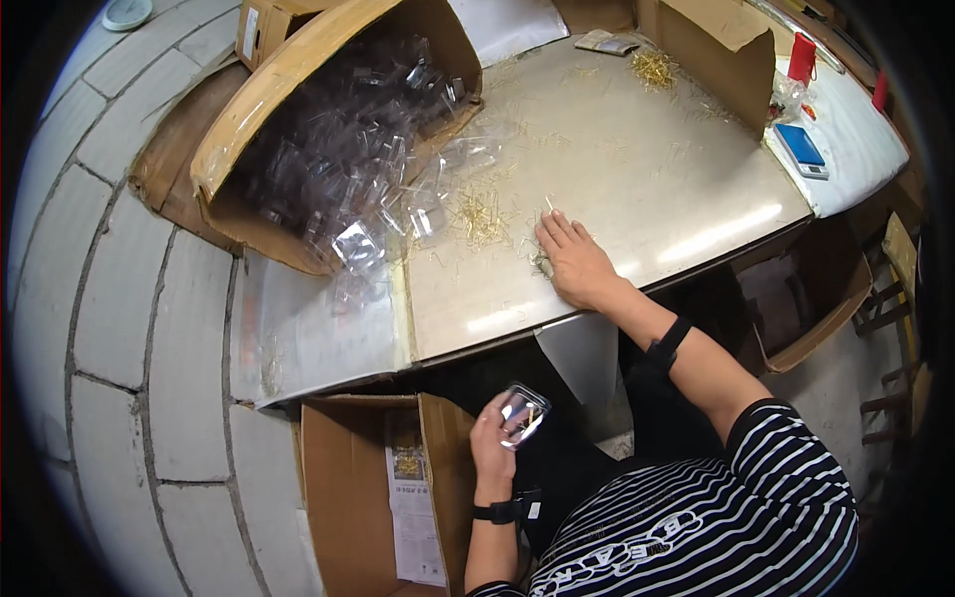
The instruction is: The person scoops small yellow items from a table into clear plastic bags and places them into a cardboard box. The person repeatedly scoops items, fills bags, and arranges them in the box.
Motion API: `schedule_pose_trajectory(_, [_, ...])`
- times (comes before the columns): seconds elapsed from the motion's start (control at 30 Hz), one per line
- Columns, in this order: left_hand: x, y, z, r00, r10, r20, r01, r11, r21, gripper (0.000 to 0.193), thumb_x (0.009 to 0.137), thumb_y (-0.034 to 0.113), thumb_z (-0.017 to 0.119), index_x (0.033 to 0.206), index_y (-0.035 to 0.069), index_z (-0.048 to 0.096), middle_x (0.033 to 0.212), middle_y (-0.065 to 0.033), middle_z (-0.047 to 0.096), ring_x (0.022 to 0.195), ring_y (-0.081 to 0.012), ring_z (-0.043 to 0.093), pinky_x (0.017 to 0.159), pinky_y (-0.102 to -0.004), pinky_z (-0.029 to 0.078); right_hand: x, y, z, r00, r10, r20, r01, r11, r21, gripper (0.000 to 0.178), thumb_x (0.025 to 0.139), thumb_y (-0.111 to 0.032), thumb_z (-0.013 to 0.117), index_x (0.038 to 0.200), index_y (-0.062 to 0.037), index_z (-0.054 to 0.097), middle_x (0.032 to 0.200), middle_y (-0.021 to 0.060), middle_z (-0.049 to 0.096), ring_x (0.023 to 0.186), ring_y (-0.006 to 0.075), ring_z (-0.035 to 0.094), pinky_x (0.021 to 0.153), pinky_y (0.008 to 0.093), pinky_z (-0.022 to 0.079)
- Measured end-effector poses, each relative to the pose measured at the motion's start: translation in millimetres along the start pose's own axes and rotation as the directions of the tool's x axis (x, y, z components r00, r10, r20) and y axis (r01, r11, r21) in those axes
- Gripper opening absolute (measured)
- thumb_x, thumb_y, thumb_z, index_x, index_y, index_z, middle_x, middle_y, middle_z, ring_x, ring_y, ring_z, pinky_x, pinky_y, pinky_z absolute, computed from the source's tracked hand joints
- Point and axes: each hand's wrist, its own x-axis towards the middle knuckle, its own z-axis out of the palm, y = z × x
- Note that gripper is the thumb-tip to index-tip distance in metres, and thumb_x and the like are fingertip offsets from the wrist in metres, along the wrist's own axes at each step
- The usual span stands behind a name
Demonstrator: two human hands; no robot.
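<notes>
My left hand [489, 450] is closed round a small clear plastic box [524, 416], held below the table's front edge. A bit of gold colour shows inside the box. On the tabletop [637, 219] my right hand [579, 264] lies flat, fingers stretched out toward the far side. Small silvery pieces [542, 264] lie against its thumb side; what is under the palm is hidden. Left of that hand is a loose heap of thin gold-coloured metal pieces [481, 219], too fine to name exactly.
A tipped cardboard box [214, 164] spills clear plastic boxes [358, 244] onto the table's left part. Another gold heap [653, 70] sits at the back. A blue-topped scale [801, 149] rests at the right. Below the table stands an open carton [343, 497] holding printed paper [413, 517].
</notes>
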Motion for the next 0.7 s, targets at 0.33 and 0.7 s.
schedule_pose_trajectory(0.33, [41,-95,53,0.833,-0.421,0.358,0.463,0.885,-0.037,0.058,0.1,0.045,0.028,0.133,-0.003,0.036,0.119,-0.0226,0.056,0.097,-0.0387,0.064,0.053,-0.0293,0.058,-73,-14,-69,0.997,0.076,-0.014,-0.061,0.89,0.452,0.045,0.094,-0.023,0.046,0.13,0.0049,0.044,0.14,0.0213,0.039,0.134,0.0324,0.033,0.11,0.0384,0.029])
schedule_pose_trajectory(0.7, [30,-103,46,0.837,-0.325,0.441,0.406,0.908,-0.101,0.055,0.1,0.043,0.03,0.129,-0.003,0.04,0.113,-0.02,0.06,0.09,-0.032,0.067,0.054,-0.0319,0.06,-175,8,-86,0.994,0.066,-0.088,-0.01,0.849,0.528,0.032,0.083,0.0,0.059,0.115,0.0008,0.058,0.118,0.0182,0.058,0.108,0.0344,0.057,0.092,0.0374,0.047])
